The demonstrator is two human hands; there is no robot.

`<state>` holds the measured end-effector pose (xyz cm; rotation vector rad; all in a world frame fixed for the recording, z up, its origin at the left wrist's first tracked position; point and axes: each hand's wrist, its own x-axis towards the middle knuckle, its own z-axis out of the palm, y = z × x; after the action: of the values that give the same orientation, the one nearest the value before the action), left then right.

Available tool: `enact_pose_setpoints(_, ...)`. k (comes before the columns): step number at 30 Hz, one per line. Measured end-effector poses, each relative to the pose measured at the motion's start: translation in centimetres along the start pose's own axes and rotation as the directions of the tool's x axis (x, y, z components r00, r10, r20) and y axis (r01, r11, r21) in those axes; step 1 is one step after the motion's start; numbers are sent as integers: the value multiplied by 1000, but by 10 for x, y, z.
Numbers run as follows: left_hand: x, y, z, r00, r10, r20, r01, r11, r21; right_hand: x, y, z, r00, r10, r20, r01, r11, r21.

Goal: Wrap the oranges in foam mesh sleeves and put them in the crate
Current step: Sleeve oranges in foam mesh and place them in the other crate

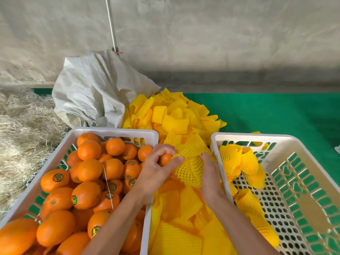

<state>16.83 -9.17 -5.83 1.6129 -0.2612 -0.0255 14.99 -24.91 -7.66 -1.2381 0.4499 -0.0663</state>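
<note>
Two hands meet between the crates, over a heap of loose yellow foam sleeves point(176, 115) lying on the green worktop point(276, 115). The left hand point(158, 170) curls its fingers point(166, 150) around a small orange point(166, 159), which shows only in the gap between thumb and forefinger, pressed against the mouth of a yellow mesh sleeve point(190, 168). The thumb tip lies on the sleeve's near edge, pinching it against the fruit. The right hand point(209, 173) grips the other side of that same sleeve, its fingers tucked into the bunched mesh so that their tips are hidden; the netting is stretched open between the two hands and hangs down below them.

To the left, touching the left forearm, stands a white crate of bare oranges point(88, 173), many bearing round stickers. To the right, a second white crate point(312, 208) with a perforated floor holds several oranges already in sleeves point(239, 161), gathered along its near-left side. Behind the left crate slumps a pale woven sack point(92, 92), with straw point(24, 126) at the far left.
</note>
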Motion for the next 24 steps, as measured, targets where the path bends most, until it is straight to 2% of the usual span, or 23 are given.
enact_pose_setpoints(2, 1, -7, -1, 996, 72, -54, -69, 996, 48, -1, 8, 0, 985, -173, 22, 174, 965, -194)
enact_pose_setpoints(4, 4, -13, -4, 995, 73, -74, -69, 996, 58, -4, 10, 0, 945, -314, 88, 326, 902, -283)
enact_pose_setpoints(9, 6, -15, -4, 992, 127, -19, -123, 981, 149, -5, 8, 5, 881, -426, 205, 468, 845, -257)
enact_pose_setpoints(11, 7, -15, -4, 988, 152, -1, -148, 968, 202, -4, 8, 4, 886, -430, 171, 462, 846, -265)
enact_pose_setpoints(13, 9, -17, -7, 988, 157, -4, -152, 967, 206, -2, 5, 2, 925, -359, 121, 379, 888, -260)
enact_pose_setpoints(15, 11, -19, -8, 987, 159, -8, -154, 968, 199, 4, 0, 1, 991, -95, 94, 102, 992, -75)
enact_pose_setpoints(17, 11, -21, -7, 987, 162, 11, -161, 965, 206, 6, -4, -1, 974, 138, 179, -166, 974, 151)
enact_pose_setpoints(18, 10, -23, -6, 983, 182, 23, -182, 954, 237, 6, -6, -3, 957, 176, 231, -225, 952, 206)
enact_pose_setpoints(19, 9, -24, -4, 978, 206, 31, -206, 939, 275, 6, -8, -4, 949, 181, 258, -246, 938, 244)
enact_pose_setpoints(21, 8, -26, -1, 974, 228, 9, -221, 930, 294, 7, -6, -3, 965, 145, 220, -199, 949, 245)
enact_pose_setpoints(24, 6, -21, -3, 986, 119, -119, -113, 992, 51, 6, -2, -1, 1000, 3, 22, -6, 990, 144)
